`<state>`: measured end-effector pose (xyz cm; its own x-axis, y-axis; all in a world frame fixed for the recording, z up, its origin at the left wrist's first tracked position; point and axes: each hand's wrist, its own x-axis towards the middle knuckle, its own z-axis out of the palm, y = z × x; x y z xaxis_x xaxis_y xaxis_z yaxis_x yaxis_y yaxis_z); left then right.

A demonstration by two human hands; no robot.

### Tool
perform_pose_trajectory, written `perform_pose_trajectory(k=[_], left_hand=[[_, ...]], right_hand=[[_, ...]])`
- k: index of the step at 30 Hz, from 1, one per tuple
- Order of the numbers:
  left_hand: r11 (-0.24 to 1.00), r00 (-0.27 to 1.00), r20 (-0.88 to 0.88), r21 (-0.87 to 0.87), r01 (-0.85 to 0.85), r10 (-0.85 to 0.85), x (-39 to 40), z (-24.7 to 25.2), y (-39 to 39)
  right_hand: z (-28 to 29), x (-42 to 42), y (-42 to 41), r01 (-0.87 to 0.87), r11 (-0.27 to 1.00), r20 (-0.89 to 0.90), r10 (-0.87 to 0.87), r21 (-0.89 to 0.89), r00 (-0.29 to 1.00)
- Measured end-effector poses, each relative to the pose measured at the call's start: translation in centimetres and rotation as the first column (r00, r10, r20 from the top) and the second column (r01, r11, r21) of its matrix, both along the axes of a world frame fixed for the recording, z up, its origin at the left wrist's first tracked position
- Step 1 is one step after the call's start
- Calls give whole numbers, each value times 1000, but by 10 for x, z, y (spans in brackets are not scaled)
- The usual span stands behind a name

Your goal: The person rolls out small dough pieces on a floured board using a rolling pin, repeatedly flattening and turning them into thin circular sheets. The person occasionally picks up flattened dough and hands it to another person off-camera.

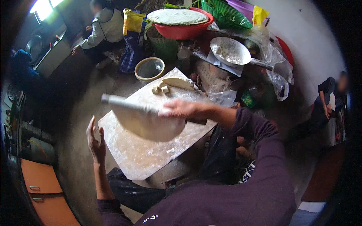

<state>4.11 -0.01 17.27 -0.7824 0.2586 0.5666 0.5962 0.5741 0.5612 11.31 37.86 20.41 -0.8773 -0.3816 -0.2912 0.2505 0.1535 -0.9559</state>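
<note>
A floured board (141, 166) lies tilted in view before me, with a thin round sheet of dough (152, 130) on it. My right hand (181, 108) is around the right end of a pale rolling pin (127, 104); both are blurred. The pin crosses above the dough's far side, and its left end sticks out past the board's edge. Whether it touches the dough cannot be seen. Off the board's left corner, my left hand (96, 137) is raised with fingers apart, holding nothing. Small dough pieces (165, 89) and a larger dough slab (178, 83) rest at the board's far end.
Beyond the board stand a rimmed bucket (150, 69), a pan of flour (230, 52) and a red basin (183, 29) topped by a stack of flat dough sheets (178, 17). Plastic bags (280, 70) hang at right. One person (106, 25) sits far left, another (328, 96) far right.
</note>
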Motion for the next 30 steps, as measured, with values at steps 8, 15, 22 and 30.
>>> perform_pose_trajectory(k=[8,15,22,30], left_hand=[[957,959,251,-283,-62,136,57,-145,9],[856,898,236,-463,-232,371,100,-158,5],[885,918,229,-418,-207,323,94,-162,24],[881,920,224,-428,-203,321,93,-161,25]], right_hand=[[198,-129,179,507,798,-642,-208,325,738],[167,-335,261,942,99,-932,-147,320,332],[81,-407,316,860,-138,-871,-83,490,483],[89,-359,203,704,-30,-700,-136,710,701]])
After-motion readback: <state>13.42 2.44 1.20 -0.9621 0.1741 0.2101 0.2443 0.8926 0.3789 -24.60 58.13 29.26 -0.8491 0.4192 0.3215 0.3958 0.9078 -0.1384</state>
